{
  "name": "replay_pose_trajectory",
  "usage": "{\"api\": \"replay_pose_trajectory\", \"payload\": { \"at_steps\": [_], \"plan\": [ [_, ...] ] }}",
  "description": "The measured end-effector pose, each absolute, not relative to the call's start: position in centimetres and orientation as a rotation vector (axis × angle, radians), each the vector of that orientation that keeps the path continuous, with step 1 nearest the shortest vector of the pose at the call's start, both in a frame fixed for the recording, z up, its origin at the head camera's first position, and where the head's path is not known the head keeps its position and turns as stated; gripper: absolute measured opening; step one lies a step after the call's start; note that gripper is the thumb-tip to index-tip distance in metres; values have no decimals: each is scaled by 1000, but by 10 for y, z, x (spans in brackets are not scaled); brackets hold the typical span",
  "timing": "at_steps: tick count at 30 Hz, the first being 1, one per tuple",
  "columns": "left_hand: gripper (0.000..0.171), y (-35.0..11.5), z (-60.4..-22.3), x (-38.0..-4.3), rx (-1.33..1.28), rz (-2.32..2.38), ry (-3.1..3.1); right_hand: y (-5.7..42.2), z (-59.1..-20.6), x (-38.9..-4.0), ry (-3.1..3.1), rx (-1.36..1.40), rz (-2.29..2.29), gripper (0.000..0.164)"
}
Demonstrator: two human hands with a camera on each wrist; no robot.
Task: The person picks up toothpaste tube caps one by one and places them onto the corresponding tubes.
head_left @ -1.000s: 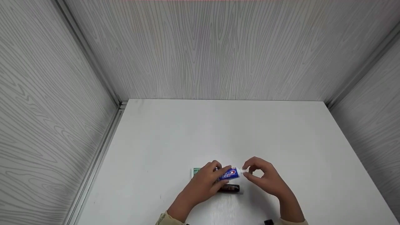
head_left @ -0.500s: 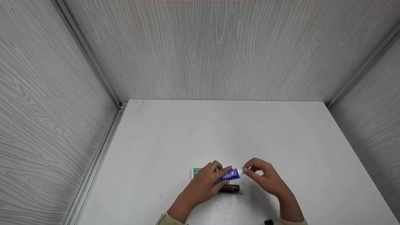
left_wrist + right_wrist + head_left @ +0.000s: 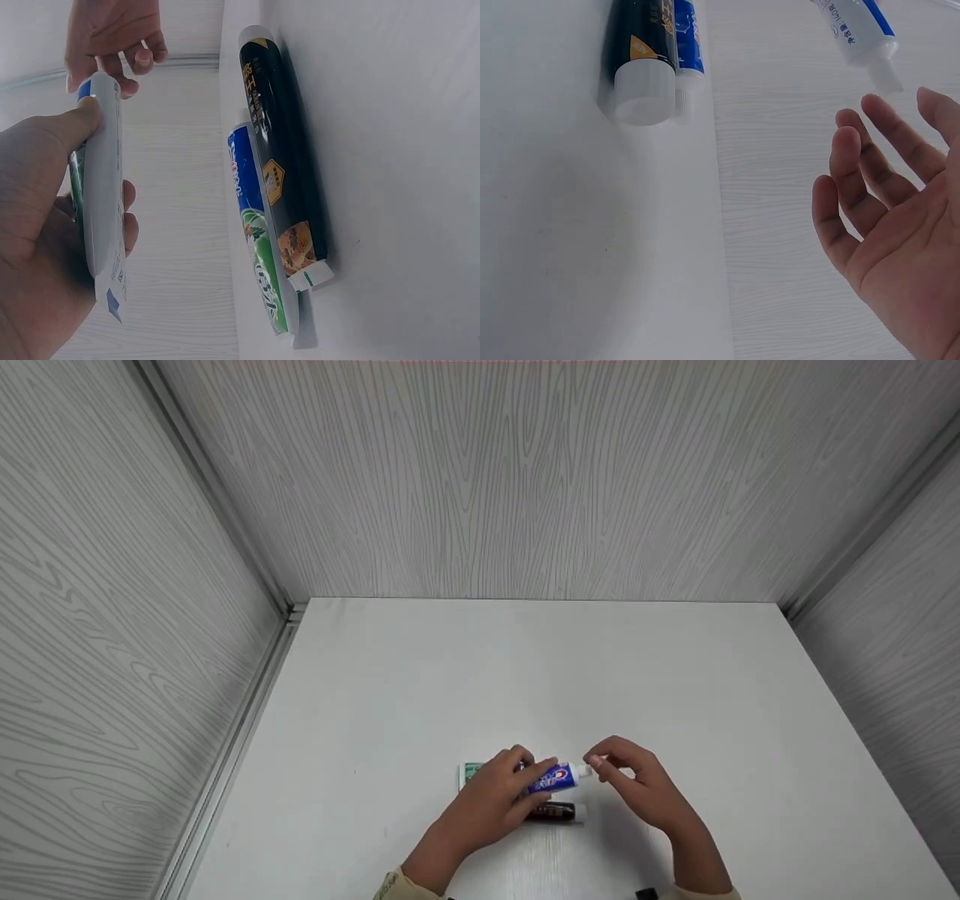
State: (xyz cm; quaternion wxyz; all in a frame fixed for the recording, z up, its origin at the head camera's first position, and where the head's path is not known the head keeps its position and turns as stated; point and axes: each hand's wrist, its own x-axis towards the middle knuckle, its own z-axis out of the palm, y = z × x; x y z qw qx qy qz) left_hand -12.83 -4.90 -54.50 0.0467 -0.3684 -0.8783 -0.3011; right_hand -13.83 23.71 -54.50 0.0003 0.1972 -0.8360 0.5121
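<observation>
A blue, white and green toothpaste tube [image 3: 551, 778] is gripped by my left hand [image 3: 491, 795], thumb on one side and fingers on the other. It is raised above the table, and its narrow white tip [image 3: 885, 77] points toward my right hand [image 3: 634, 787]. The right hand is just off that tip, fingers loosely bent and spread, with nothing showing between them in the right wrist view. Beneath the left hand, a black toothpaste tube [image 3: 285, 150] with a white cap lies beside a second blue and green toothpaste tube [image 3: 259, 225].
The white table [image 3: 420, 675] runs back to a grey wood-grain wall [image 3: 480, 480]. Similar panels [image 3: 105, 660] stand at the left and right sides. A small black object [image 3: 646, 893] shows at the right sleeve.
The right thumb and fingertips, earlier at the tip of the held toothpaste tube, have lifted slightly away from it. The left hand keeps its grip in the same place.
</observation>
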Motion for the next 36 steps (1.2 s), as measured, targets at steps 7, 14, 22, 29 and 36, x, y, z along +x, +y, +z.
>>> {"api": "replay_pose_trajectory", "payload": {
  "at_steps": [7, 14, 22, 29, 36],
  "plan": [
    [49, -48, -545, -128, -1122, -954, -2699, 237, -540, -135, -2559, 719, 1560, 28],
    [49, -47, -545, -129, -1122, -954, -2704, 236, -538, -134, -2558, 779, 1551, 32],
    [48, -46, -545, -127, -1124, -952, -2696, 237, -542, -135, -2551, 794, 1560, 19],
    [48, -47, -544, -127, -1123, -955, -2675, 238, -545, -136, -2593, 719, 1583, 12],
    [48, -47, -545, -127, -1117, -948, -2673, 237, -546, -137, -2617, 682, 1593, 10]
  ]
}}
